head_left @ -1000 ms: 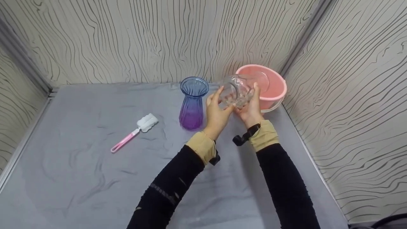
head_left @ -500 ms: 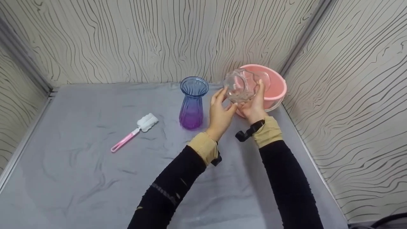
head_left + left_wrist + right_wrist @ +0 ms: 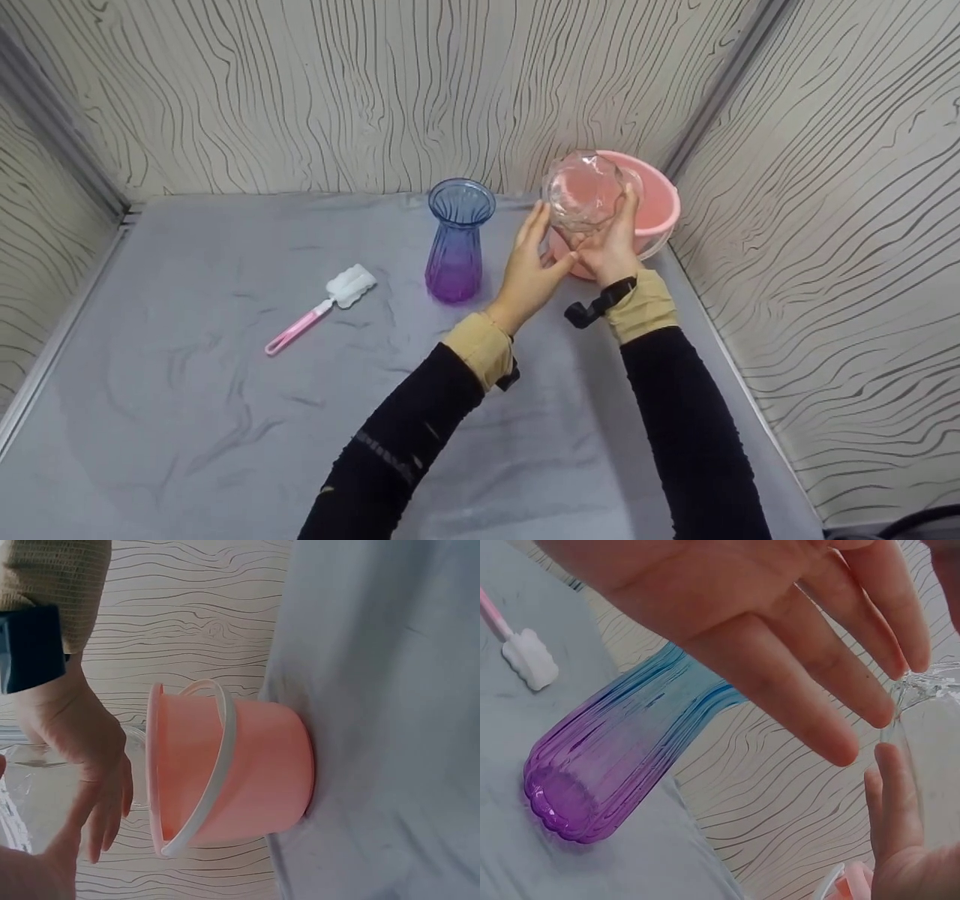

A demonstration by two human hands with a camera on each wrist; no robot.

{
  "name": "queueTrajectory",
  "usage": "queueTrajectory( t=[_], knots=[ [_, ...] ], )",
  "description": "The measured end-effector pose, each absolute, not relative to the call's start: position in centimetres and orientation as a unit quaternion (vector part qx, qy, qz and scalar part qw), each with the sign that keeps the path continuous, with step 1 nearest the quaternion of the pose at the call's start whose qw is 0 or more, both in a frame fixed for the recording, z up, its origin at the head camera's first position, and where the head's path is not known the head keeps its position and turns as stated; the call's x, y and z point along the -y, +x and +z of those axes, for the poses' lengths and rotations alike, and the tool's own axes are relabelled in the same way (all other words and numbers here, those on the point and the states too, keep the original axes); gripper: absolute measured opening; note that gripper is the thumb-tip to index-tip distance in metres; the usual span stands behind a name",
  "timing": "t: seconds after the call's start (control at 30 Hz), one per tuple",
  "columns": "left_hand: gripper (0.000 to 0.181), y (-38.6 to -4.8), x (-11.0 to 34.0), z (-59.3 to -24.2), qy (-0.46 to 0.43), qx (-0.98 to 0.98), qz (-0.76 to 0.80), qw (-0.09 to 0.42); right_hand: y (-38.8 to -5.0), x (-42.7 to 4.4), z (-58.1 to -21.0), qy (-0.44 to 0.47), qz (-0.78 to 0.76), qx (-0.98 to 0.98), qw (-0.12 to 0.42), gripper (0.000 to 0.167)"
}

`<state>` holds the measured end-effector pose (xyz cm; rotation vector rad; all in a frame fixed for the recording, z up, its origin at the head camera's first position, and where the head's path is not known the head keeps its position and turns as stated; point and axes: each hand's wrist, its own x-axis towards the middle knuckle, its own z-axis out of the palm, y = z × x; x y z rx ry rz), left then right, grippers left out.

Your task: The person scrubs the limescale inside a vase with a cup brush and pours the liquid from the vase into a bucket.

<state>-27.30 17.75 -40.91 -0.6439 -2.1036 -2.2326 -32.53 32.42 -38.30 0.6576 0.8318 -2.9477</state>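
Observation:
A clear glass vase (image 3: 583, 187) is held tilted between both hands, its round base facing the head camera and its other end lying over the pink bucket (image 3: 661, 206). My left hand (image 3: 529, 274) holds the vase's left side near the base, fingers along the glass. From the right and below, my right hand (image 3: 613, 240) grips it with the thumb up the side. In the right wrist view, fingertips touch the edge of the glass vase (image 3: 941, 735). Some fingers are hidden behind the glass.
Left of the hands a blue-to-purple ribbed vase (image 3: 455, 247) stands upright. Farther left lies a sponge brush (image 3: 322, 309) with a pink handle. The bucket's pale handle (image 3: 217, 780) hangs down its side. Patterned walls (image 3: 337, 97) border the grey cloth (image 3: 187, 420).
Both hands have carried the glass vase right and slightly away, farther over the bucket. Its base has turned more toward the head camera. The ribbed vase, brush and bucket stay put.

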Motion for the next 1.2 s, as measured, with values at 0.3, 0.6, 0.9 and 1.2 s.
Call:
queueTrajectory(
  t=[0.3,0.6,0.9,1.2],
  knots=[
    [0.070,-27.1,-17.3,-41.7,-0.173,0.647,-0.742,-0.010,-32.4,-32.3,-39.3,0.221,-0.929,-0.298,0.007,0.071],
    [0.078,-27.1,-16.5,-42.5,-0.118,0.634,-0.764,-0.034,-31.9,-31.9,-39.9,0.227,-0.889,-0.396,0.022,0.087],
    [0.088,-27.0,-15.7,-43.3,-0.089,0.581,-0.806,-0.071,-31.0,-30.9,-40.4,0.204,-0.858,-0.471,0.013,0.085],
    [0.085,-26.6,-14.9,-45.0,-0.039,0.499,-0.859,-0.111,-30.0,-29.7,-42.9,0.169,-0.833,-0.526,-0.029,0.065]
  ],
)
